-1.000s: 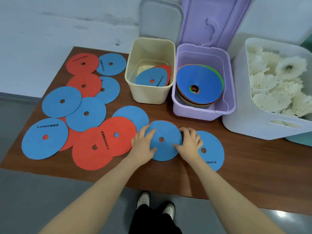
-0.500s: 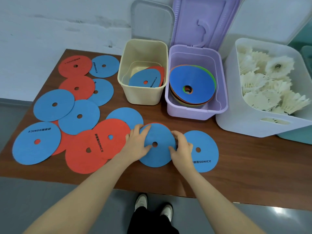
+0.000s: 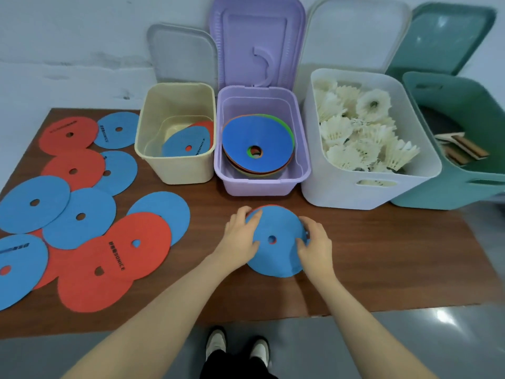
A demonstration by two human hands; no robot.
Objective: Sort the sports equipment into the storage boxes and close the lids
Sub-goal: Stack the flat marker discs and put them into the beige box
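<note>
A blue flat disc (image 3: pixel 276 255) lies on the brown table (image 3: pixel 388 258) in front of the purple box (image 3: pixel 257 186); a red rim shows under its top edge. My left hand (image 3: pixel 240 236) holds its left edge with the thumb on top. My right hand (image 3: pixel 315 242) curls over its right edge. Several loose blue and red discs (image 3: pixel 82 214) cover the table's left side. The cream box (image 3: pixel 175 172) holds a few flat discs, and the purple box holds a stack of cone discs (image 3: pixel 257 143).
A white box (image 3: pixel 341 188) full of shuttlecocks and a green box (image 3: pixel 451 192) with wooden pieces stand at the right. Four lids lean on the wall behind: grey (image 3: pixel 181 53), purple (image 3: pixel 257 42), white (image 3: pixel 355 31), green (image 3: pixel 442 34). My feet show below the table's front edge.
Both hands slid the blue disc to the right, over the lone blue disc that lay there; that disc is now out of sight. The camera view shifted right.
</note>
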